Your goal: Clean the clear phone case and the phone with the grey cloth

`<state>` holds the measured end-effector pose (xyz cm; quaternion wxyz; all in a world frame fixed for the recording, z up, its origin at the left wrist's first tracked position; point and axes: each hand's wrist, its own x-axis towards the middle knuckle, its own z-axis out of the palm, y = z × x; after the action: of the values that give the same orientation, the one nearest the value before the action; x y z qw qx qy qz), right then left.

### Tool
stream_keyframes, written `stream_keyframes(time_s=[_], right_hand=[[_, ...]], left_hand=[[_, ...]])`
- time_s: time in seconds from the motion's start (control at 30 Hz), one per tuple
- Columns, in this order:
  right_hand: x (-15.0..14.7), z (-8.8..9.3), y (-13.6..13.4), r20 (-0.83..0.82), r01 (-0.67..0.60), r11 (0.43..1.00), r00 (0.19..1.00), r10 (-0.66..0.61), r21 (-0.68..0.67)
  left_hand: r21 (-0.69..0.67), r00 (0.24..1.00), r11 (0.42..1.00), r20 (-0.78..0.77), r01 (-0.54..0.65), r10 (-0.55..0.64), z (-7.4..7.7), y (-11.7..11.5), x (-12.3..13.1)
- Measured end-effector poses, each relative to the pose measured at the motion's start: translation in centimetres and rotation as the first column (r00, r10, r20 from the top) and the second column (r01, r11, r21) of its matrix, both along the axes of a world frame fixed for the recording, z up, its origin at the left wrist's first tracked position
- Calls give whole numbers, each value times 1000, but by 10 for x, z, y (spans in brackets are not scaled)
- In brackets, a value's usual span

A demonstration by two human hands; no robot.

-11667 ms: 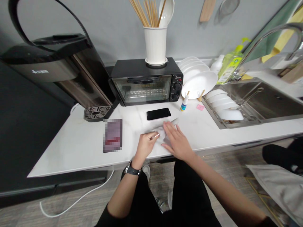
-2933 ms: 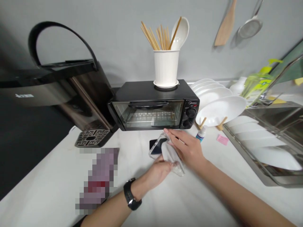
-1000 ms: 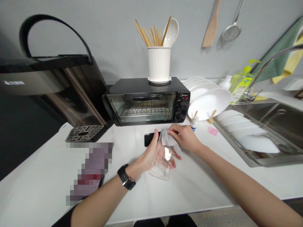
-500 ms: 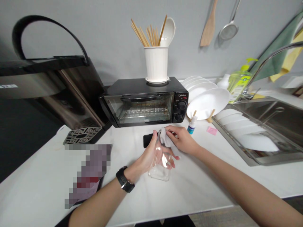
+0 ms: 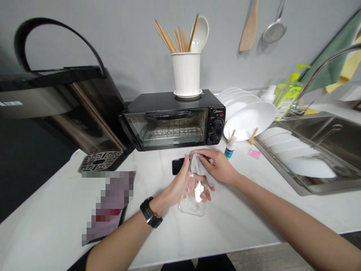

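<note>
A clear phone case (image 5: 191,206) is gripped in my left hand (image 5: 180,184), its thumb along one edge and its fingers showing through the transparent back. Pinched in my right hand (image 5: 218,164) is a white cloth (image 5: 197,165), pressed against the upper end of the case. Behind my left thumb a black phone (image 5: 177,166) lies on the counter, partly hidden. Just past my right hand stands a small white bottle (image 5: 230,147) with a blue label.
A toaster oven (image 5: 172,124) stands at the back, with a white utensil cup (image 5: 186,73) on it. White plates (image 5: 248,118) rest in a rack beside the sink (image 5: 304,190). At left is a dark appliance with a drip tray (image 5: 100,162). A pink note (image 5: 254,153) lies on the counter.
The cloth lies a little flatter over the upper end of the case, and my right fingers have shifted slightly left along it. My left hand keeps its grip. The view has shifted slightly.
</note>
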<state>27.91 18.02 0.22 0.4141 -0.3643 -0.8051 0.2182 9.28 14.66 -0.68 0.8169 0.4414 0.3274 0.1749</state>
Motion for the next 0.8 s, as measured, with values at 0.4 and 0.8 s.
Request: stream_keyframes(time_s=[0.4, 0.8], right_hand=[[2, -1, 2, 8, -17, 1000, 1000, 17, 5], [3, -3, 7, -94, -49, 998, 995, 46, -35]], left_hand=[[65, 987, 988, 89, -140, 134, -5, -1, 3], [79, 953, 958, 151, -277, 263, 3, -4, 4]])
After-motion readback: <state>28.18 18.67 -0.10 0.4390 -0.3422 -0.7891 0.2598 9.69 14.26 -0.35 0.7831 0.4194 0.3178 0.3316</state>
